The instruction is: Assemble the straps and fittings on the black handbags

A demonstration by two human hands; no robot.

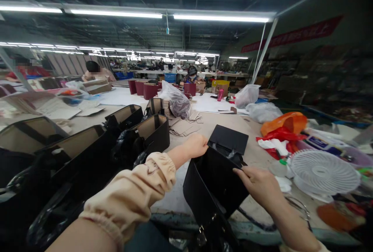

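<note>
Your left hand (196, 146) pinches one end of the rim of the black bag (198, 193), your right hand (259, 180) pinching farther along; bag gapes open, tilted, at the near edge of the desk (252, 127), black panel (229, 138) just beyond; open black bags (161, 135) left, white fan (323, 172) right

One cream sleeve cover (125, 201), loose and puckered, elastic-gathered at both ends, with small dark-outlined motif (152, 169) near the bare left hand (196, 146); strip of cream fabric (323, 247), right arm (287, 215); patch of dark blue-green clothing (150, 238).
</note>
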